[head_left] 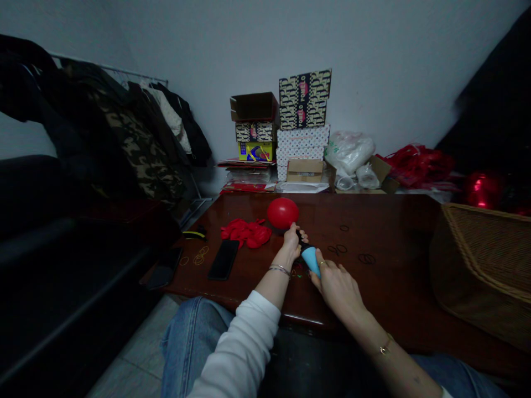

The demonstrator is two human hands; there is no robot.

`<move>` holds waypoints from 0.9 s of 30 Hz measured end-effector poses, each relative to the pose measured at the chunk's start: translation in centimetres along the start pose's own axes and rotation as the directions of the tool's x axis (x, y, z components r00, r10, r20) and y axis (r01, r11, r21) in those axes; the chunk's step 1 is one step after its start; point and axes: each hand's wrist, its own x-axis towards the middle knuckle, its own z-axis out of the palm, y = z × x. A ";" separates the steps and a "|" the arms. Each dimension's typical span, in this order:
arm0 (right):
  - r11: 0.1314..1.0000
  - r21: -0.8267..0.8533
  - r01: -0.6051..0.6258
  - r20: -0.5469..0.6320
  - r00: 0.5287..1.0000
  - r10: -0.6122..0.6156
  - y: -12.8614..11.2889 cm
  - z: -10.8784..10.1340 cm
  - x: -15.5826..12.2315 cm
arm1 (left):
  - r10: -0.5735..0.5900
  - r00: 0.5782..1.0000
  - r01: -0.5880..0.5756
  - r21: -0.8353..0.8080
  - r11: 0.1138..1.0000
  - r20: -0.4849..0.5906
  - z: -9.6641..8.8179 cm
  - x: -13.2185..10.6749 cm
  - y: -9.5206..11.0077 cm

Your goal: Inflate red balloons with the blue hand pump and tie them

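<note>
Two hands work mid-frame: left hand pinches the red balloon neck, right hand fingers wrap the blue pump. Balloon looks light, soft, burstable; best held at its neck.

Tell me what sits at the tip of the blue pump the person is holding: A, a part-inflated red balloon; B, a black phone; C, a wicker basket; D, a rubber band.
A: the red balloon sits at the nozzle end of the blue pump, where the left hand pinches its neck.
</note>
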 end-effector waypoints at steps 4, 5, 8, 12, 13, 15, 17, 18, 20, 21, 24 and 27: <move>1.000 -0.018 0.004 -0.012 1.000 -0.004 -0.2 0.4 0.1 | 0.018 0.999 -0.017 0.020 1.000 -0.047 -0.1 0.1 -0.2; 1.000 -0.021 0.010 -0.017 1.000 -0.010 -0.2 0.5 0.0 | 0.023 0.998 -0.022 0.019 1.000 -0.059 -0.1 0.1 -0.2; 1.000 -0.019 0.019 -0.027 0.999 -0.020 -0.1 0.9 -0.5 | 0.020 0.998 -0.019 0.009 1.000 -0.051 -0.3 0.2 -0.2; 1.000 0.005 0.019 -0.027 0.999 -0.019 0.5 1.3 -1.6 | 0.013 1.000 -0.014 -0.025 1.000 -0.027 -0.6 0.5 0.1; 1.000 0.009 0.024 -0.026 0.999 -0.024 0.7 1.4 -2.0 | 0.020 0.999 -0.021 -0.030 0.999 -0.033 -0.6 0.6 0.3; 0.999 0.013 0.036 -0.029 0.999 -0.036 1.1 1.6 -2.7 | 0.033 0.998 -0.035 -0.038 0.999 -0.046 -0.8 0.7 0.8; 0.999 0.013 0.043 -0.039 0.998 -0.043 1.4 1.7 -3.5 | 0.036 0.998 -0.039 -0.052 0.998 -0.049 -1.0 0.8 1.3; 0.999 0.012 0.046 -0.044 0.998 -0.045 1.5 1.8 -3.8 | 0.034 0.998 -0.037 -0.060 0.997 -0.045 -1.0 0.9 1.5; 0.999 0.008 0.052 -0.053 0.997 -0.051 1.6 1.7 -4.3 | 0.028 0.999 -0.031 -0.077 0.997 -0.037 -1.1 0.9 1.8; 0.999 0.005 0.054 -0.055 0.997 -0.054 1.6 1.7 -4.5 | 0.026 0.999 -0.028 -0.082 0.996 -0.033 -1.2 0.9 1.9; 0.999 0.002 0.051 -0.059 0.997 -0.051 1.6 1.4 -4.6 | 0.021 0.999 -0.023 -0.091 0.996 -0.026 -1.1 1.0 1.8; 0.999 0.006 0.046 -0.042 0.998 -0.046 1.6 1.2 -4.3 | 0.033 0.999 -0.035 -0.085 0.996 -0.033 -1.0 1.0 1.8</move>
